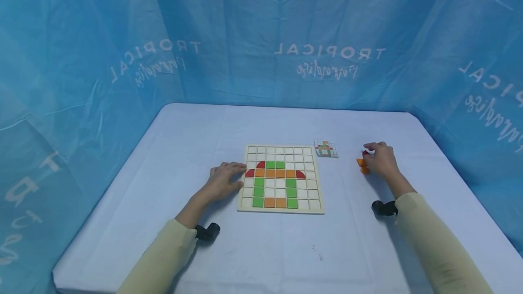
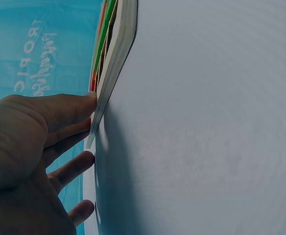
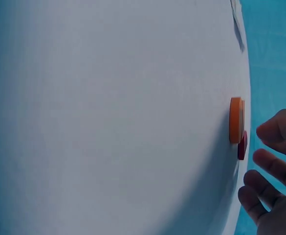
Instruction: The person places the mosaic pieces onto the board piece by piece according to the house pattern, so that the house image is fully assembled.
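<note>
A wooden grid board [image 1: 282, 212] lies on the table with green, orange and red tiles set in part of its squares. My left hand [image 1: 222, 180] touches the board's left edge with thumb and fingertips, its fingers spread; the left wrist view shows the thumb against the board's side [image 2: 118, 46]. Off to the right, my right hand [image 1: 381, 160] hovers close over a few loose pieces, orange tiles [image 1: 361, 162] and a red tile [image 1: 365, 153]. Seen from the right wrist, thumb and fingers are apart with nothing between them, beside an orange tile [image 3: 235, 120] and a red one [image 3: 242, 146].
A small printed card [image 1: 325, 149] with a coloured grid pattern lies by the board's upper right corner. A white cloth [image 1: 196, 126] covers the table. Blue printed curtains [image 1: 253, 35] hang behind it and at both sides. Black wrist mounts [image 1: 208, 232] sit under the sleeves.
</note>
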`<act>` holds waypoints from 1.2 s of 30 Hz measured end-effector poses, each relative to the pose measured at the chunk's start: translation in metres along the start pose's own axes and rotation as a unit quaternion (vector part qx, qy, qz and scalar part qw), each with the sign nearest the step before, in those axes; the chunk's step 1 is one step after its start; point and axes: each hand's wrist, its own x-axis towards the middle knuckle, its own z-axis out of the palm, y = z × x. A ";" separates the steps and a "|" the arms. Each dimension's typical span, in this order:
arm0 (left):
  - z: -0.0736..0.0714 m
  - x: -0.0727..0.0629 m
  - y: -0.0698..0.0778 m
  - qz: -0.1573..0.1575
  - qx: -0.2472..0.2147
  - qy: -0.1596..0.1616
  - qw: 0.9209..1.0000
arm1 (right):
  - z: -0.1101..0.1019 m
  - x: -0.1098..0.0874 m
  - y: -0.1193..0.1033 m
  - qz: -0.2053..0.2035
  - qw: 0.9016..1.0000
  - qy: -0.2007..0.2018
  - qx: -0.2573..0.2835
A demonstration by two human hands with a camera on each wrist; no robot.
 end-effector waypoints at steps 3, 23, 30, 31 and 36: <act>-0.001 -0.001 0.000 0.003 -0.006 0.001 1.000 | -0.001 0.005 0.005 0.017 0.999 -0.027 -0.004; -0.001 0.000 0.000 0.002 -0.005 -0.004 1.000 | -0.007 -0.025 0.024 0.006 0.996 -0.065 -0.060; -0.001 0.000 0.000 0.000 -0.003 -0.004 1.000 | -0.012 -0.045 0.028 -0.017 0.998 -0.057 -0.029; -0.001 0.000 0.000 -0.001 -0.005 -0.004 1.000 | -0.012 -0.047 0.028 -0.017 0.998 -0.055 -0.026; -0.001 0.001 0.000 -0.009 -0.006 -0.007 1.000 | -0.010 -0.046 0.029 -0.018 0.998 -0.050 -0.024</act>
